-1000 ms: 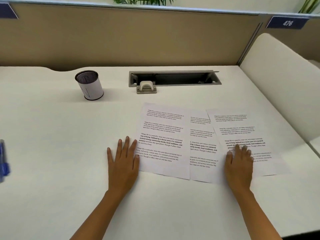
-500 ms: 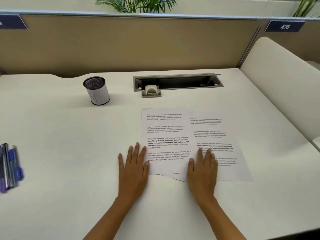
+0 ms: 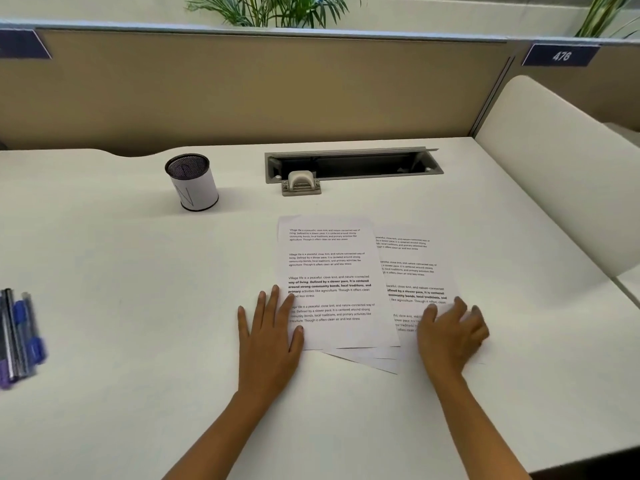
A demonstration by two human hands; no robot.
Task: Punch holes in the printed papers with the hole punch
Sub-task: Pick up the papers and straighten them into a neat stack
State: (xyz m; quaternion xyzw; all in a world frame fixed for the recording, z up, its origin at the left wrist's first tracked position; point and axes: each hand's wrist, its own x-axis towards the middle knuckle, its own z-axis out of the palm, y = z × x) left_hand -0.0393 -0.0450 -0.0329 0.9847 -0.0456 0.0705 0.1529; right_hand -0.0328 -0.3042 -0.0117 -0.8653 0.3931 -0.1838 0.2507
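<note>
Printed papers [image 3: 332, 268] lie overlapped in a loose pile on the white desk [image 3: 121, 271], the top sheet to the left and others fanned out beneath to the right. My left hand [image 3: 272, 332] lies flat, fingers apart, on the pile's lower left edge. My right hand [image 3: 450, 330] rests with curled, blurred fingers on the right-hand sheet's lower corner. A small beige hole punch [image 3: 300, 182] stands behind the papers, at the front of the cable slot, apart from both hands.
A mesh pen cup [image 3: 192, 181] wrapped in white paper stands at the back left. Several pens [image 3: 19, 336] lie at the desk's left edge. An open grey cable slot [image 3: 363, 164] sits in the desk's back. A tan partition [image 3: 242, 88] closes the far side.
The spread sheets have been drawn together into an overlapping pile. My right hand slid them leftward, then moved back to the right-hand sheet's lower corner. My left hand stayed on the left edge.
</note>
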